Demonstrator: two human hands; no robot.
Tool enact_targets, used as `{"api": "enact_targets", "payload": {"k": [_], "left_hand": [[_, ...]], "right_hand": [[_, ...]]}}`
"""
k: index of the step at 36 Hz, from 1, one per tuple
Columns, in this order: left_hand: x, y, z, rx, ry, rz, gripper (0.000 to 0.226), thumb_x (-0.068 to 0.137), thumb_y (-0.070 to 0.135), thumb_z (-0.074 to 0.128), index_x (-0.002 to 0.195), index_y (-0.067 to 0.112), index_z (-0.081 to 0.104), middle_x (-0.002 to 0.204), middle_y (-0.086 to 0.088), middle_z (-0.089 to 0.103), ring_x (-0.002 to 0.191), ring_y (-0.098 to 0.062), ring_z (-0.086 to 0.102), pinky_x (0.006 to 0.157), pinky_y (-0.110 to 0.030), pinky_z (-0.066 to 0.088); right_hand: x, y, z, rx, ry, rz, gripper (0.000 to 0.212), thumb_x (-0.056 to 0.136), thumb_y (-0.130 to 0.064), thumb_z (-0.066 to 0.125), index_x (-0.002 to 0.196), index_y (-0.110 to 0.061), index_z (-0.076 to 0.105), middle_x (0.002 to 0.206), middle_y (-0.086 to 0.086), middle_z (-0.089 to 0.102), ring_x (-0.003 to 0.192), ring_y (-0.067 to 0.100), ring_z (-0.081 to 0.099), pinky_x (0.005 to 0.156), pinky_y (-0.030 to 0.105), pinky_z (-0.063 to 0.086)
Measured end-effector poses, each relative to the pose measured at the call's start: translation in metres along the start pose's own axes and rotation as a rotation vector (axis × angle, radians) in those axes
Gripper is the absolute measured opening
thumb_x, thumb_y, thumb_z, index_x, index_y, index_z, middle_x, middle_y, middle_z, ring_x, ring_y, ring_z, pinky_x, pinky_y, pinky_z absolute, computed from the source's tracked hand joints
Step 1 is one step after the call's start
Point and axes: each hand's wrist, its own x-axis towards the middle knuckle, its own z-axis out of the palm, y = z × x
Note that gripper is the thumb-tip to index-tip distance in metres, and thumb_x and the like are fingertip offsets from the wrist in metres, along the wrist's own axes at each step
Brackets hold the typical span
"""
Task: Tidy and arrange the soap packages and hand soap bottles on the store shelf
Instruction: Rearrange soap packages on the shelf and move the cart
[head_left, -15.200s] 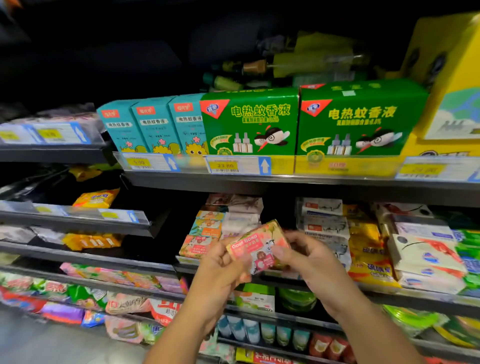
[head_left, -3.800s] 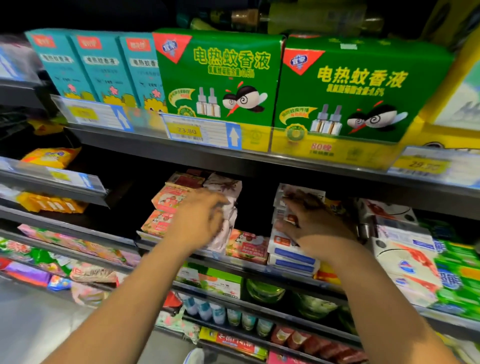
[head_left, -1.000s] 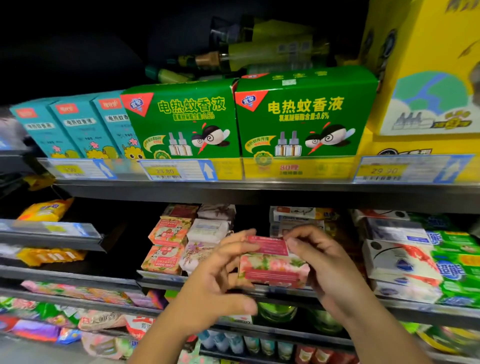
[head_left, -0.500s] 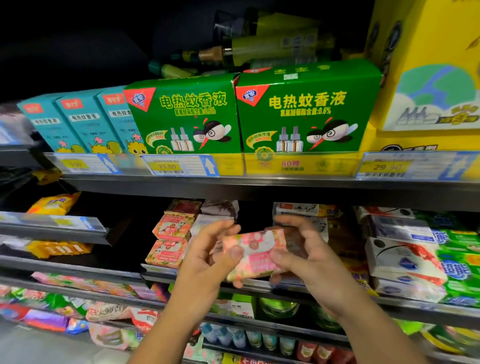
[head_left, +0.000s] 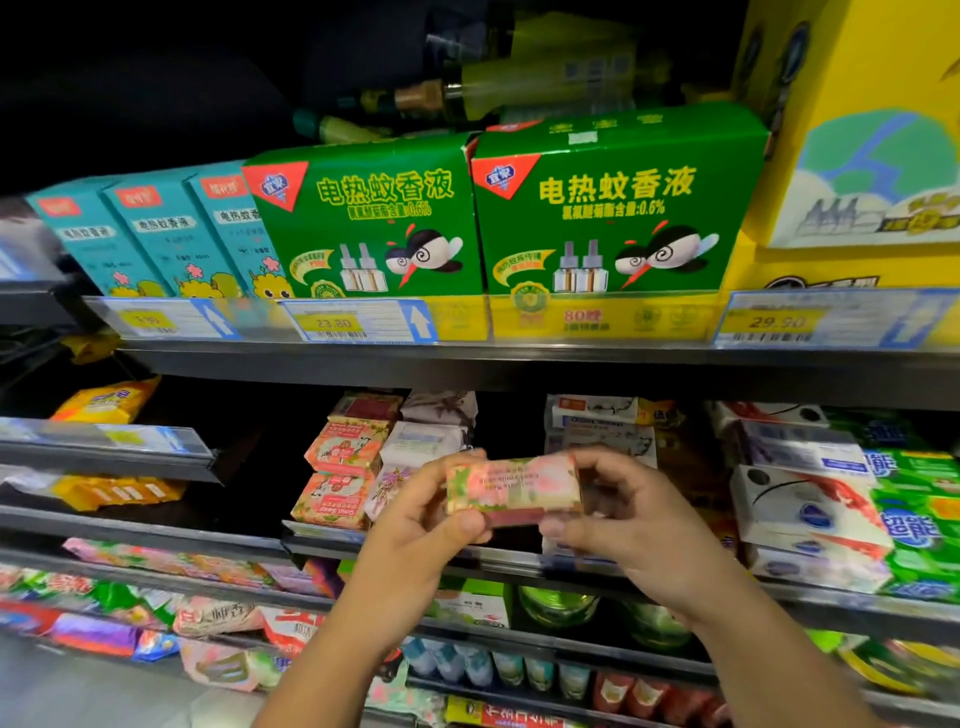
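Head view: both hands, left (head_left: 415, 525) and right (head_left: 631, 525), pinch a glossy floral rectangular soap package (head_left: 514, 486).

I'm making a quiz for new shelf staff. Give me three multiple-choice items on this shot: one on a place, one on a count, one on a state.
1. Where is the pink floral soap package? A) top shelf B) floor C) in the hands
2. How many green mosquito-repellent boxes stand above? A) one B) two C) four
3. The left hand is: A) gripping the package B) open C) holding a bottle
Key: C, the right hand holds its other end; B, two side by side; A, fingers curl round it.
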Motion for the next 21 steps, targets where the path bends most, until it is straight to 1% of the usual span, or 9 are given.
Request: {"api": "enact_targets", "payload": {"k": [2,4,5,7,9,11,16,19,21], "left_hand": [[-0.001,0.001,0.002,-0.038,0.023,-0.028,0.061,0.074,0.06,0.077,0.119,0.021,0.064,0.11,-0.003,0.072,0.104,-0.02,0.068,0.087,-0.031,0.053],[-0.002,0.003,0.004,-0.065,0.037,-0.062,0.046,0.077,0.06,0.073,0.104,0.024,0.069,0.095,0.001,0.073,0.087,-0.012,0.068,0.079,-0.026,0.052],[-0.001,0.003,0.004,-0.076,0.035,-0.078,0.039,0.08,0.054,0.071,0.103,0.023,0.069,0.094,-0.001,0.073,0.087,-0.013,0.068,0.078,-0.028,0.052],[0.0,0.002,0.006,-0.077,0.016,-0.1,0.033,0.086,0.036,0.071,0.112,0.017,0.066,0.102,-0.007,0.074,0.093,-0.019,0.069,0.079,-0.029,0.055],[-0.001,0.003,0.006,-0.094,-0.006,-0.117,0.039,0.084,0.011,0.076,0.118,0.006,0.059,0.102,-0.006,0.074,0.091,-0.017,0.071,0.074,-0.024,0.056],[-0.002,0.004,0.004,-0.096,-0.017,-0.113,0.046,0.079,0.0,0.077,0.121,0.003,0.056,0.1,-0.005,0.074,0.088,-0.016,0.071,0.071,-0.024,0.056],[-0.003,0.011,-0.001,-0.074,0.053,-0.03,0.047,0.078,0.006,0.075,0.122,0.013,0.06,0.103,-0.003,0.075,0.093,-0.015,0.071,0.076,-0.024,0.056],[-0.001,0.017,-0.004,-0.086,0.116,0.066,0.052,0.071,0.015,0.088,0.116,0.027,0.064,0.096,-0.008,0.073,0.089,-0.022,0.07,0.074,-0.034,0.059],[0.0,0.019,-0.006,-0.111,0.138,0.117,0.055,0.061,0.019,0.086,0.111,0.033,0.066,0.091,-0.007,0.072,0.085,-0.022,0.069,0.071,-0.038,0.06]], "right_hand": [[0.001,0.0,0.003,-0.077,0.026,-0.024,0.047,0.061,-0.031,0.085,0.105,-0.026,0.072,0.103,-0.003,0.075,0.098,0.016,0.07,0.083,0.034,0.058],[0.002,0.001,0.007,-0.081,0.039,-0.043,0.044,0.062,-0.035,0.082,0.103,-0.023,0.071,0.101,-0.003,0.076,0.096,0.015,0.071,0.086,0.036,0.057],[0.002,0.001,0.009,-0.064,0.045,-0.05,0.043,0.064,-0.035,0.08,0.103,-0.021,0.07,0.1,-0.003,0.076,0.095,0.016,0.072,0.084,0.036,0.058],[0.003,0.002,0.013,-0.01,0.063,-0.062,0.042,0.066,-0.032,0.078,0.105,-0.02,0.066,0.097,-0.003,0.075,0.091,0.015,0.072,0.076,0.032,0.058],[0.003,0.001,0.014,0.027,0.086,-0.078,0.044,0.067,-0.03,0.076,0.108,-0.021,0.063,0.094,-0.004,0.074,0.087,0.013,0.072,0.067,0.026,0.056],[0.004,-0.001,0.014,0.052,0.093,-0.094,0.045,0.068,-0.028,0.075,0.111,-0.021,0.062,0.093,-0.003,0.073,0.086,0.012,0.071,0.064,0.023,0.055],[0.004,0.001,0.01,-0.011,0.048,-0.104,0.05,0.067,-0.027,0.08,0.113,-0.028,0.063,0.104,-0.009,0.072,0.099,0.014,0.069,0.077,0.029,0.059],[0.004,0.005,0.009,-0.105,0.006,-0.1,0.055,0.066,-0.037,0.088,0.114,-0.044,0.061,0.107,-0.014,0.069,0.103,0.013,0.068,0.082,0.035,0.06],[0.004,0.007,0.012,-0.16,-0.033,-0.095,0.062,0.06,-0.045,0.092,0.112,-0.053,0.058,0.106,-0.015,0.067,0.103,0.013,0.067,0.084,0.037,0.059]]}}
